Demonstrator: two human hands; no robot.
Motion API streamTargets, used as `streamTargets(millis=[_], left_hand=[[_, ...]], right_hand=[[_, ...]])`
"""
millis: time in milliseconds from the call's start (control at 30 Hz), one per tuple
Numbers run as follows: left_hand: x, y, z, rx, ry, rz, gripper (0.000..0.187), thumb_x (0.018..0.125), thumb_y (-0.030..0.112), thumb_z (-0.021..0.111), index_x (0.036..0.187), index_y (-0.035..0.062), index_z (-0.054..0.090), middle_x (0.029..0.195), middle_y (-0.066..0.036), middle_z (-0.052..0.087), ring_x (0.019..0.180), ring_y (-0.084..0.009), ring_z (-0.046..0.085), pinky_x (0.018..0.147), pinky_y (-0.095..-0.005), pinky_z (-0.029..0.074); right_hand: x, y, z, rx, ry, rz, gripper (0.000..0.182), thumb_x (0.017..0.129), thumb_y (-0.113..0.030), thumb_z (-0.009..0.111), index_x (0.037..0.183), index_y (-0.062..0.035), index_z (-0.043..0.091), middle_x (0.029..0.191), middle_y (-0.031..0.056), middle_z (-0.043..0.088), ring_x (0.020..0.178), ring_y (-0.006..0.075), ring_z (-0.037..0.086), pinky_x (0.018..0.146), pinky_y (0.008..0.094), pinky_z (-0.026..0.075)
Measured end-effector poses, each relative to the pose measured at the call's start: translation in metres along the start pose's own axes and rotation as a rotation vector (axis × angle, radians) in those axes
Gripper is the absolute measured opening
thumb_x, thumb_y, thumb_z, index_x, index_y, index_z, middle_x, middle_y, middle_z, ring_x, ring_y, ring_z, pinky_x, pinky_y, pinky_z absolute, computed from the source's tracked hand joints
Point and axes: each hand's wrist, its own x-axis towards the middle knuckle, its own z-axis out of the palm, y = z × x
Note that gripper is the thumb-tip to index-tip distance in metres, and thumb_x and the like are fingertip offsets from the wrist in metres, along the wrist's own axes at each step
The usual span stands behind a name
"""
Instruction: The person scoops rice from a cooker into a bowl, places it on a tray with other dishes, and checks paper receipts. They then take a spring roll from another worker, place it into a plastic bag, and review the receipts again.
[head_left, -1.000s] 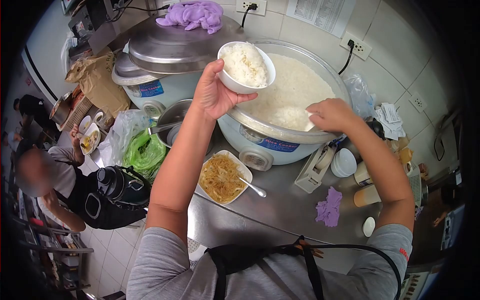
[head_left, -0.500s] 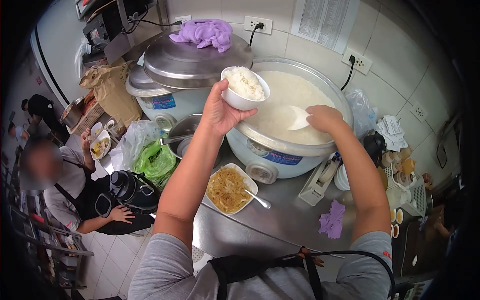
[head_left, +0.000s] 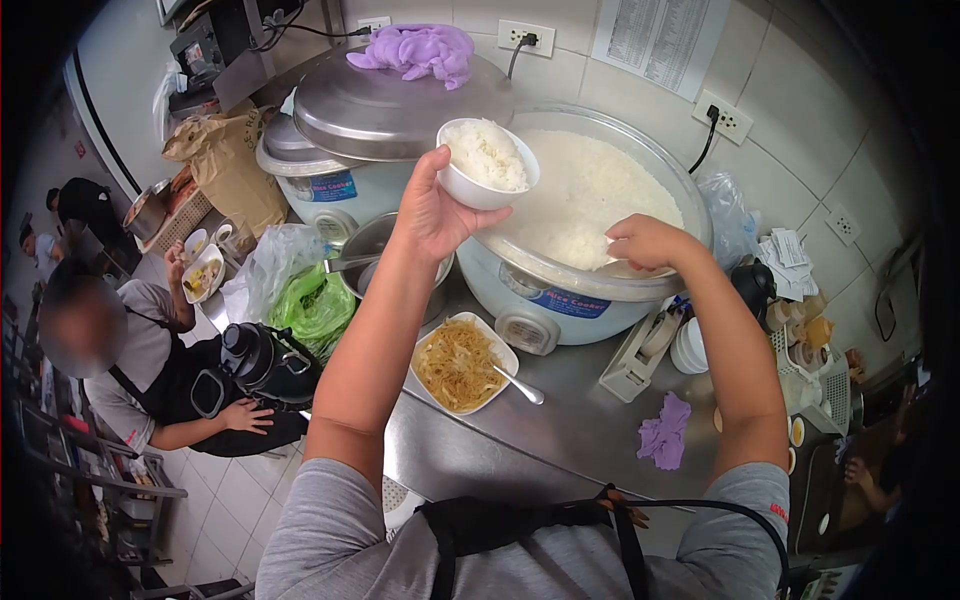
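Observation:
My left hand [head_left: 437, 218] grips a white bowl [head_left: 480, 194] heaped with cooked rice [head_left: 487, 153], thumb at its rim and fingers underneath. It is held up beside the near left rim of a large rice cooker [head_left: 556, 279]. Inside the cooker lies a broad bed of white rice [head_left: 590, 165]. My right hand [head_left: 645, 243] is closed over the cooker's near right side, holding a rice paddle whose blade is hidden by rice and my fingers. In front of the cooker, a square white dish [head_left: 424, 392] of noodles [head_left: 457, 365] has a spoon [head_left: 524, 388] resting in it.
A second rice cooker [head_left: 317, 187] stands behind left, near a large metal lid [head_left: 400, 112] topped by a purple cloth [head_left: 418, 52]. A metal pot [head_left: 372, 232] and green plastic bag [head_left: 312, 305] sit left. A tape dispenser [head_left: 640, 352] stands right. Another person [head_left: 150, 340] is at left.
The paddle's white blade, visible on the rice before, is now down in the rice with a clump around it. My right hand has turned lower; the bowl has stayed nearly in place.

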Motion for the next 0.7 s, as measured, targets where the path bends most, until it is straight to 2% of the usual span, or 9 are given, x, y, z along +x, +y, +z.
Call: streamTargets(millis=[67,133,267,333,367,467,567,600,700], left_hand=[[0.001,0.0,0.0,0.021,0.005,-0.001,0.063,0.07,0.04,0.055,0.119,0.0078,0.032,0.116,-0.015,0.04,0.104,-0.0313,0.044,0.075,-0.048,0.043],[0.001,-0.001,0.002,0.049,0.021,-0.003,0.065,0.07,0.041,0.055,0.121,0.0075,0.031,0.117,-0.016,0.04,0.104,-0.0319,0.045,0.075,-0.0475,0.044],[0.01,-0.012,0.008,0.04,0.041,-0.047,0.062,0.07,0.04,0.056,0.119,0.0094,0.033,0.116,-0.014,0.041,0.106,-0.0311,0.042,0.079,-0.0499,0.037],[0.02,-0.024,0.015,0.024,0.043,-0.079,0.062,0.07,0.041,0.056,0.119,0.0103,0.032,0.116,-0.013,0.041,0.106,-0.031,0.041,0.082,-0.0503,0.034],[0.025,-0.032,0.02,0.01,0.061,-0.088,0.061,0.07,0.041,0.055,0.118,0.0104,0.033,0.116,-0.013,0.041,0.105,-0.031,0.043,0.079,-0.0491,0.037],[0.037,-0.053,0.044,-0.006,0.155,-0.122,0.056,0.072,0.042,0.052,0.117,0.0124,0.034,0.115,-0.013,0.041,0.1,-0.0308,0.045,0.074,-0.0463,0.042],[0.047,-0.06,0.042,-0.027,0.119,-0.158,0.055,0.073,0.043,0.05,0.117,0.0123,0.034,0.116,-0.013,0.041,0.101,-0.0308,0.045,0.073,-0.047,0.042],[0.048,-0.061,0.043,-0.015,0.122,-0.16,0.056,0.073,0.043,0.049,0.117,0.0123,0.034,0.115,-0.014,0.041,0.101,-0.031,0.045,0.073,-0.0471,0.043],[0.048,-0.061,0.043,0.009,0.107,-0.18,0.055,0.073,0.043,0.049,0.116,0.0124,0.035,0.113,-0.014,0.043,0.099,-0.0313,0.046,0.071,-0.0475,0.043]], right_hand=[[-0.001,0.005,-0.011,0.134,-0.031,0.074,0.027,0.073,-0.021,0.051,0.092,-0.0021,0.055,0.058,0.008,0.053,0.047,0.0126,0.048,0.046,0.0257,0.04],[-0.009,0.002,-0.022,0.245,0.087,0.06,0.024,0.075,-0.02,0.049,0.09,-0.0016,0.055,0.054,0.0042,0.048,0.044,0.0101,0.044,0.043,0.0228,0.038],[-0.019,-0.013,-0.04,0.343,0.306,0.024,0.025,0.076,-0.016,0.046,0.095,-0.0021,0.054,0.054,0.0019,0.045,0.046,0.0075,0.043,0.042,0.0206,0.037],[-0.016,-0.023,-0.037,0.371,0.445,-0.035,0.03,0.074,-0.01,0.044,0.103,-0.0047,0.05,0.06,0.0057,0.049,0.051,0.0119,0.047,0.047,0.0245,0.04],[-0.014,-0.028,-0.034,0.383,0.516,-0.063,0.034,0.074,-0.007,0.043,0.107,-0.006,0.048,0.062,0.0076,0.05,0.053,0.0141,0.05,0.05,0.0264,0.042],[-0.004,-0.035,0.01,-0.262,1.022,-0.157,0.04,0.072,-0.007,0.045,0.112,-0.0098,0.045,0.073,0.0131,0.053,0.062,0.0241,0.054,0.057,0.0342,0.044],[-0.025,-0.05,0.028,-0.322,0.984,-0.11,0.046,0.072,-0.007,0.046,0.117,-0.0131,0.041,0.082,0.0156,0.05,0.073,0.0305,0.053,0.063,0.0388,0.044],[-0.029,-0.052,0.03,-0.376,0.974,-0.1,0.045,0.071,-0.007,0.047,0.116,-0.0134,0.043,0.08,0.0148,0.049,0.072,0.0317,0.052,0.063,0.0403,0.044],[-0.035,-0.046,0.033,-0.504,0.971,-0.162,0.045,0.071,-0.004,0.046,0.114,-0.0146,0.044,0.08,0.0146,0.049,0.072,0.0313,0.052,0.065,0.0397,0.043]])
